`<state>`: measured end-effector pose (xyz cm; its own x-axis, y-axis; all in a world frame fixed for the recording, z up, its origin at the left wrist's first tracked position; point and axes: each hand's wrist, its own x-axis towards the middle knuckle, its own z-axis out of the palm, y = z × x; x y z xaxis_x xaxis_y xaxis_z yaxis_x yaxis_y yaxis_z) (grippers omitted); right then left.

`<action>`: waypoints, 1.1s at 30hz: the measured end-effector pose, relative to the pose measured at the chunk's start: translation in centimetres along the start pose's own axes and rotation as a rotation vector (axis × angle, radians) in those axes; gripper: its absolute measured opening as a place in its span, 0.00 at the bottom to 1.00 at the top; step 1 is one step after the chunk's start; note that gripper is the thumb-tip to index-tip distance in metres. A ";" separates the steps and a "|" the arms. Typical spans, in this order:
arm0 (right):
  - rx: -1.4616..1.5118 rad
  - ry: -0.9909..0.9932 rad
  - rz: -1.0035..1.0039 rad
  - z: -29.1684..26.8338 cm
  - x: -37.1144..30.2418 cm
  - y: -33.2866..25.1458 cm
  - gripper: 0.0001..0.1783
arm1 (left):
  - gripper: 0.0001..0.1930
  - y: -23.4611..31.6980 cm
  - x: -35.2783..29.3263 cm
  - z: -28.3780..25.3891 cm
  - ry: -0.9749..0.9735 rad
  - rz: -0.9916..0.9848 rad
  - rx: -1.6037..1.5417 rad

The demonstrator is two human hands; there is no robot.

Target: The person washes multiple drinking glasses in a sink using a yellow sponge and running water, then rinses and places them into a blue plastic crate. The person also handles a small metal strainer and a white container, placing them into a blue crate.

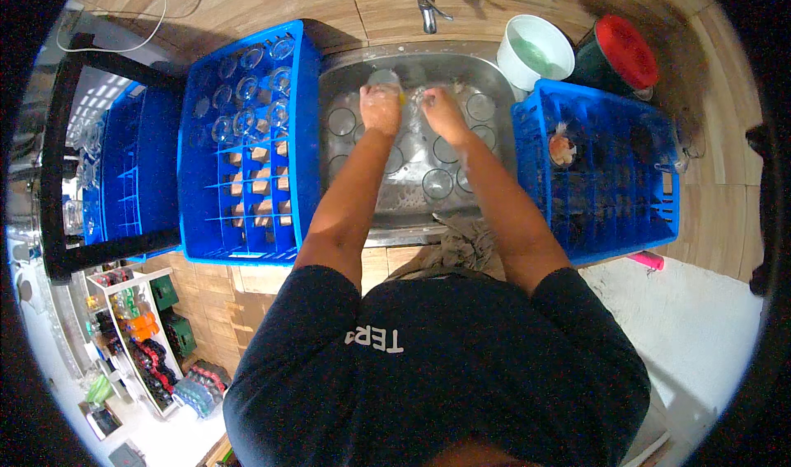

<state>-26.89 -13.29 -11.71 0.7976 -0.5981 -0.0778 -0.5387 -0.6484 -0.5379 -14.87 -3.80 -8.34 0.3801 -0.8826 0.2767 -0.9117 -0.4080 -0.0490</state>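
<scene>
Over the sink (503,158) my left hand (381,109) is closed and wet with suds. A clear drinking glass (384,77) shows just beyond its fingers and seems to be in its grip. A small yellow patch (402,97), perhaps a sponge, shows at the side of that hand. To the right, my right hand (442,114) has its fingers curled together, slightly blurred; what they hold is hard to see. Several clear glasses stand in the sink around my hands, among them one at the left (341,122) and one near the front (437,184).
A blue divided crate (191,195) at the left holds several glasses in its far compartments. Another blue crate (593,248) stands at the right, with an orange-brown item (562,150) in it. Behind are a faucet (427,14), a white bucket (517,51) and a red-topped dark container (630,55).
</scene>
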 end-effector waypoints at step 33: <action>1.973 0.013 0.346 -3.7 -1.5 -4.2 0.28 | 0.17 5.3 -1.2 -4.2 -0.289 -0.596 -2.614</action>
<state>-26.85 -11.41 -6.24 0.7383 -0.5696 -0.3612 0.3513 0.7819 -0.5150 -20.78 -3.88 -4.88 0.3137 -0.9292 -0.1953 0.8560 0.1877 0.4816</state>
